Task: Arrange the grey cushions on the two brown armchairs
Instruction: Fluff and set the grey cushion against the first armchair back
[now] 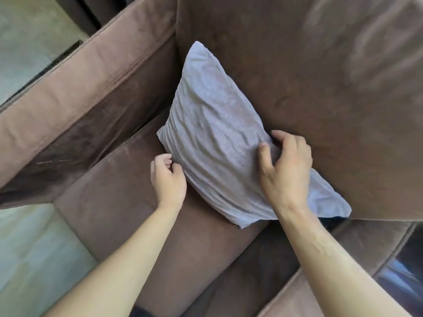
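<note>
A grey cushion (215, 133) leans tilted against the backrest of a brown armchair (297, 65), its lower edge resting on the seat. My right hand (283, 170) grips the cushion's right side, thumb on the front and fingers curled behind the edge. My left hand (168, 177) sits at the cushion's lower left edge with its fingers curled, touching the fabric; whether it pinches the cushion is unclear.
The left armrest (80, 92) runs diagonally along the upper left. Another brown upholstered edge (366, 245) shows at the lower right. Pale floor (34, 259) lies to the left of the chair.
</note>
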`<state>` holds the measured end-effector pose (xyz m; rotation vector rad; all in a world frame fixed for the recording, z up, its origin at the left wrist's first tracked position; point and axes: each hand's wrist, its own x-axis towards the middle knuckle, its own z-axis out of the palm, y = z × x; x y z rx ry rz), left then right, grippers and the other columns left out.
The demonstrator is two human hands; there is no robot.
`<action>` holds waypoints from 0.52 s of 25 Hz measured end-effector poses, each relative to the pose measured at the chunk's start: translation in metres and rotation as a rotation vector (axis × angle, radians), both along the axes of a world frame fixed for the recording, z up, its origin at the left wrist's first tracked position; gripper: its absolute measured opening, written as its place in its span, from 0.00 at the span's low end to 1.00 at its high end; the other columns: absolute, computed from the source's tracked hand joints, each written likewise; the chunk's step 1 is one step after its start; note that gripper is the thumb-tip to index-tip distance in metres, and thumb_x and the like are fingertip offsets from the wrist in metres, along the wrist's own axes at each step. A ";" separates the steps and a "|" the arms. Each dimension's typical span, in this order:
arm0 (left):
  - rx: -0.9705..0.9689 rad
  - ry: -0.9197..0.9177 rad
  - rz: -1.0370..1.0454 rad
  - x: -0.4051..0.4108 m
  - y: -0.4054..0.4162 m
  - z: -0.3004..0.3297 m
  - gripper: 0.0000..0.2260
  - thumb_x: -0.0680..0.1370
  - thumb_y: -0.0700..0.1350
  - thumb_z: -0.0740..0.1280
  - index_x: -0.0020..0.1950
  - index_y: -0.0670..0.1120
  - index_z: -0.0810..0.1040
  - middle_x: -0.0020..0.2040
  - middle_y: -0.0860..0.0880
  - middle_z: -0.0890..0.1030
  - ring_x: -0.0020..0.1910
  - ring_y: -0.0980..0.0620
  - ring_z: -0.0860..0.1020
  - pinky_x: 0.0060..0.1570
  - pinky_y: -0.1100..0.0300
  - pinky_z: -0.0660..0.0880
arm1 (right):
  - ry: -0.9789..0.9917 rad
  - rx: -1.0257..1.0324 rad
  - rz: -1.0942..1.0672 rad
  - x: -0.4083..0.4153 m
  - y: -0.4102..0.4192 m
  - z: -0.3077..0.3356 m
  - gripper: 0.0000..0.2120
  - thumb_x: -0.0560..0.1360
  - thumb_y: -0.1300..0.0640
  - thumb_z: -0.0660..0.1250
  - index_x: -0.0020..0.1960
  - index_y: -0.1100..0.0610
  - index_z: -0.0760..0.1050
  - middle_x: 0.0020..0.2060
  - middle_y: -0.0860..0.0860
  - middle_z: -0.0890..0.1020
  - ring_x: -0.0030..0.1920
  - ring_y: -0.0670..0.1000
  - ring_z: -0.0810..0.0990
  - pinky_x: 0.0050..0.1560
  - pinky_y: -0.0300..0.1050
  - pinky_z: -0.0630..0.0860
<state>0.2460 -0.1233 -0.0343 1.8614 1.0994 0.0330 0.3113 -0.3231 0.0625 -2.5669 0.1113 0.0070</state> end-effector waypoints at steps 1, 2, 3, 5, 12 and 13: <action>0.190 -0.136 -0.160 0.012 0.003 0.019 0.13 0.78 0.34 0.61 0.61 0.42 0.76 0.58 0.43 0.78 0.60 0.42 0.77 0.64 0.47 0.73 | 0.006 0.017 0.014 0.000 0.003 0.004 0.18 0.80 0.50 0.65 0.67 0.58 0.75 0.61 0.55 0.78 0.61 0.56 0.74 0.66 0.49 0.68; 0.350 -0.273 -0.358 0.028 0.002 0.037 0.16 0.76 0.33 0.60 0.62 0.40 0.77 0.59 0.42 0.78 0.61 0.41 0.76 0.65 0.46 0.73 | 0.016 0.018 0.059 0.002 0.007 0.005 0.20 0.80 0.50 0.64 0.69 0.58 0.73 0.62 0.55 0.78 0.62 0.56 0.74 0.67 0.49 0.69; 0.478 -0.392 -0.607 0.048 -0.001 0.052 0.19 0.75 0.33 0.59 0.64 0.39 0.77 0.61 0.40 0.78 0.62 0.39 0.76 0.66 0.44 0.73 | 0.023 -0.008 0.115 0.004 0.011 0.004 0.22 0.81 0.48 0.63 0.69 0.59 0.72 0.62 0.56 0.79 0.61 0.57 0.75 0.66 0.51 0.70; 0.650 -0.457 -1.180 0.095 -0.011 0.074 0.24 0.74 0.35 0.57 0.69 0.39 0.76 0.67 0.39 0.77 0.68 0.37 0.74 0.71 0.40 0.70 | 0.079 -0.115 0.201 0.009 0.013 -0.004 0.25 0.81 0.43 0.59 0.70 0.59 0.71 0.61 0.57 0.79 0.59 0.59 0.76 0.63 0.55 0.72; 1.289 -0.145 -1.816 0.178 0.016 0.097 0.26 0.72 0.48 0.67 0.70 0.45 0.75 0.60 0.40 0.79 0.61 0.36 0.77 0.73 0.31 0.59 | 0.099 -0.285 0.354 -0.039 -0.088 -0.014 0.33 0.79 0.35 0.59 0.75 0.57 0.67 0.69 0.55 0.77 0.66 0.58 0.76 0.68 0.52 0.71; 1.294 -0.083 -1.746 0.188 0.029 0.101 0.26 0.71 0.46 0.69 0.69 0.44 0.75 0.57 0.40 0.79 0.59 0.35 0.77 0.72 0.31 0.61 | 0.104 -0.313 0.359 -0.049 -0.101 -0.014 0.33 0.79 0.35 0.59 0.75 0.57 0.67 0.69 0.55 0.76 0.66 0.57 0.76 0.67 0.53 0.72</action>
